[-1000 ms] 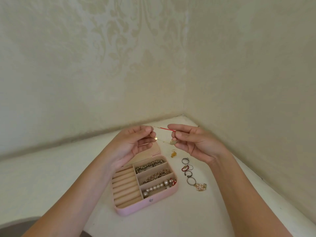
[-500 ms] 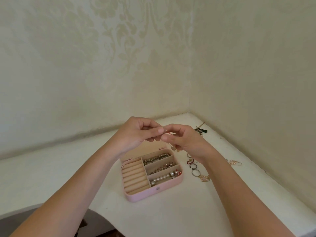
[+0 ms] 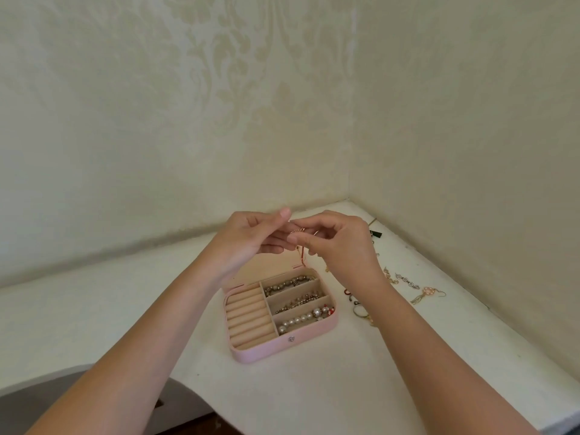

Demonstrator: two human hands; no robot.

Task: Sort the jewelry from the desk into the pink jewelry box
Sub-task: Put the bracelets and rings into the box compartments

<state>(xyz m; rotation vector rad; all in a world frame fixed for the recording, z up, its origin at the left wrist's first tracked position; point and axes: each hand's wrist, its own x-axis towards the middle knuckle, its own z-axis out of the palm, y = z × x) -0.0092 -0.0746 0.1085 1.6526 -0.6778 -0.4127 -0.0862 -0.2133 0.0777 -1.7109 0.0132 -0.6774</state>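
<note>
Two hands pinch one thin red-and-gold chain [image 3: 299, 246] | left hand [image 3: 248, 243], right hand [image 3: 342, 243]: grip closed on chain | above open pink jewelry box [image 3: 282, 346] on white surface [image 3: 329, 387]

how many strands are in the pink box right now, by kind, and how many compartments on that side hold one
In the pink jewelry box:
Pearl strand, nearest compartment: 1
Small dark bead strand, middle compartment: 1
Larger grey-green bead strand, far compartment: 1
Total: 3 strands, 3 compartments filled. The ring slots look empty.
</note>
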